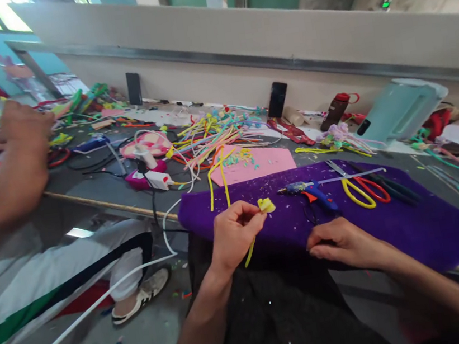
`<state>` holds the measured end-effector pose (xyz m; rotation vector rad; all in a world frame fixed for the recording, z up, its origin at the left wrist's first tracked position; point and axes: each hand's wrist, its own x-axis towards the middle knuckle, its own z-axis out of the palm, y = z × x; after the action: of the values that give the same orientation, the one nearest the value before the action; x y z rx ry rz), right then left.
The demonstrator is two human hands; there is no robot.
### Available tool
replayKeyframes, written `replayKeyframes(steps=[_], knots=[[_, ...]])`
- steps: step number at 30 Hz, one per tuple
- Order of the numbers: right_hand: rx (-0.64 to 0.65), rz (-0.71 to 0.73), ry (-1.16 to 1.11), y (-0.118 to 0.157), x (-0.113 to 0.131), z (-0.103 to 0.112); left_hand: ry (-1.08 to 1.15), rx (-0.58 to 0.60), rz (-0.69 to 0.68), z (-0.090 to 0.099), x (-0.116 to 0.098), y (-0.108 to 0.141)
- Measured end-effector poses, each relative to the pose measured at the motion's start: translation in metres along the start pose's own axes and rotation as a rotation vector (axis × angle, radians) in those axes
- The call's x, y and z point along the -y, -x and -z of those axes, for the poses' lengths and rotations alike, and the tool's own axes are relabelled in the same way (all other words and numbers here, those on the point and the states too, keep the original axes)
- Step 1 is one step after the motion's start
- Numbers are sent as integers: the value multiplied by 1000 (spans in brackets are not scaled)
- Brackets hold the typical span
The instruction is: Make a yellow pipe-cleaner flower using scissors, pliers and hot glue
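Your left hand pinches a yellow flower above the purple cloth. Your right hand is at the cloth's near edge, fingers curled; its grip cannot be determined. Glue gun and scissors lie on the cloth; pink sheet beyond.

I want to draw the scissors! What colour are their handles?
One yellow handle and one red handle; the head view shows them best.

Had the left hand pinched at thumb and forefinger, with that forearm angled steeply up. Held the right hand a bit lower, kinda curled, with its forearm slanting in from lower right.
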<state>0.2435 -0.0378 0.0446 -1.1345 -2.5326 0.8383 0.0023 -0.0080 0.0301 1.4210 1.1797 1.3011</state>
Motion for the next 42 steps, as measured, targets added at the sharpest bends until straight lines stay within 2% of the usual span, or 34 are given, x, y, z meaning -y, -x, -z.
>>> replayKeyframes(steps=[5, 7, 11, 15, 17, 20, 27, 36, 39, 42], knots=[[-97, -103, 35, 18, -13, 15, 169, -6, 59, 3, 7, -4], [-197, -186, 98, 28, -24, 24, 280, 10, 97, 1, 11, -7], [-396, -350, 360, 42, -53, 43, 406, 19, 149, -6, 18, -11], [-451, -706, 622, 51, -84, 71, 436, -19, 164, -10, 23, -16], [-461, -806, 663, 55, -99, 85, 445, -29, 165, -12, 24, -20], [-381, -890, 662, 55, -118, 98, 451, -6, 182, -16, 26, -26], [-229, -985, 624, 43, -137, 99, 432, -16, 191, -20, 31, -28], [-170, -1007, 654, 33, -139, 100, 398, 2, 169, -21, 33, -28], [-173, -982, 675, 29, -134, 109, 393, 0, 174, -21, 32, -27], [-171, -932, 692, 27, -124, 131, 415, 9, 179, -21, 33, -28]])
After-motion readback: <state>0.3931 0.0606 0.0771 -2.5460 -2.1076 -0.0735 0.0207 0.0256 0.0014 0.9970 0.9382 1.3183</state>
